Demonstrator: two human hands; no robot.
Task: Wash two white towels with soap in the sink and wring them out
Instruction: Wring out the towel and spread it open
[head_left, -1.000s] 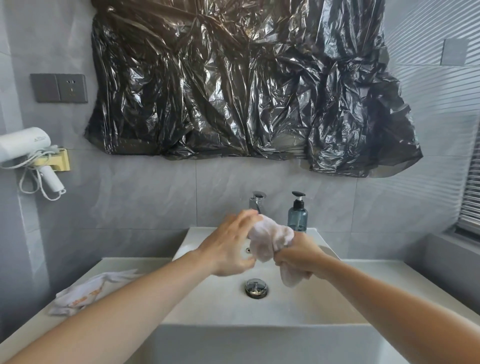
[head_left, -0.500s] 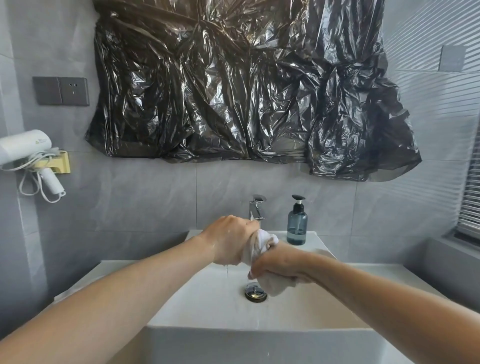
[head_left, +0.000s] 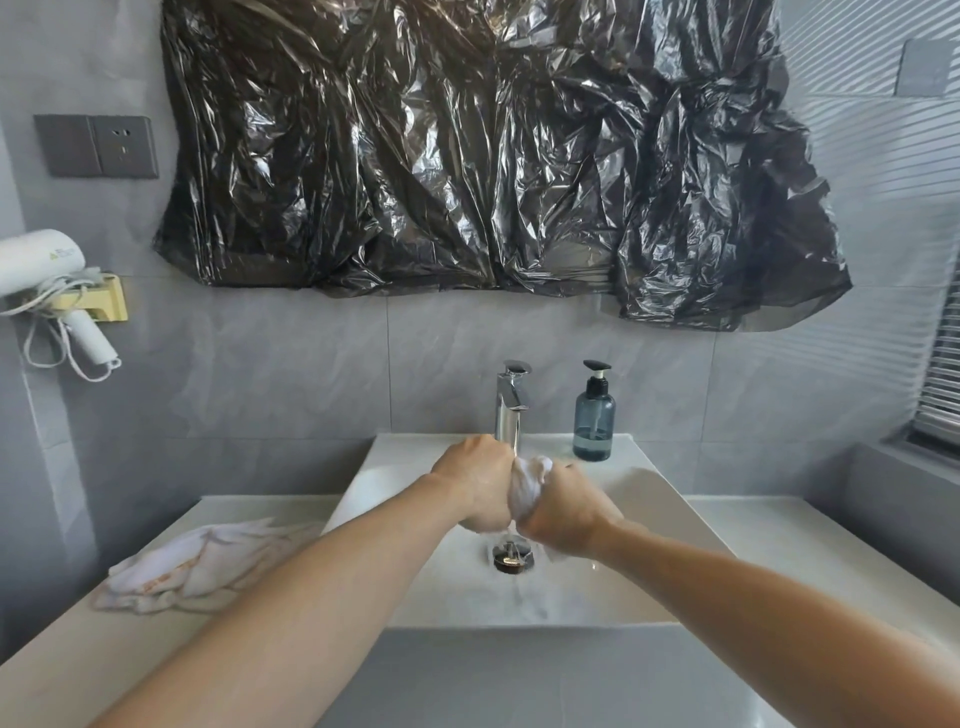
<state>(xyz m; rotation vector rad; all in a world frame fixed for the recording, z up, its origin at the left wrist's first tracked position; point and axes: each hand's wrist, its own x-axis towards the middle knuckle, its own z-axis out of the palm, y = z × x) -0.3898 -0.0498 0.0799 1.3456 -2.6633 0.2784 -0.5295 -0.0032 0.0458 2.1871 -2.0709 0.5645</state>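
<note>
Far left on the wall: a white hair dryer in its yellow holder, a grey socket plate above it. On the counter left of the basin lies the second towel, crumpled, white with faint orange marks, untouched by either hand; it showed there a second ago, slipped out of view half a second ago as the head shifted, and is back in view now in the same spot. Over the sink, the left hand is closed in a fist round the near-left end of the wrung towel. A second ago that hand was looser, fingers draped over a fuller bunch of cloth; half a second ago it had clamped down. Now the towel is squeezed to a narrow white twist between the two fists, and a thin stream of water runs from it toward the drain, with wet streaks on the basin floor near it. The right hand grips the other end just as tightly, knuckles up, touching the left hand through the cloth. Behind the hands stand the tap and, to its right, the blue soap bottle; black plastic sheeting covers the wall above. Judgement: wringing of the first towel is well under way and looks close to done; the towel on the counter appears to be the remaining half of the job.
</note>
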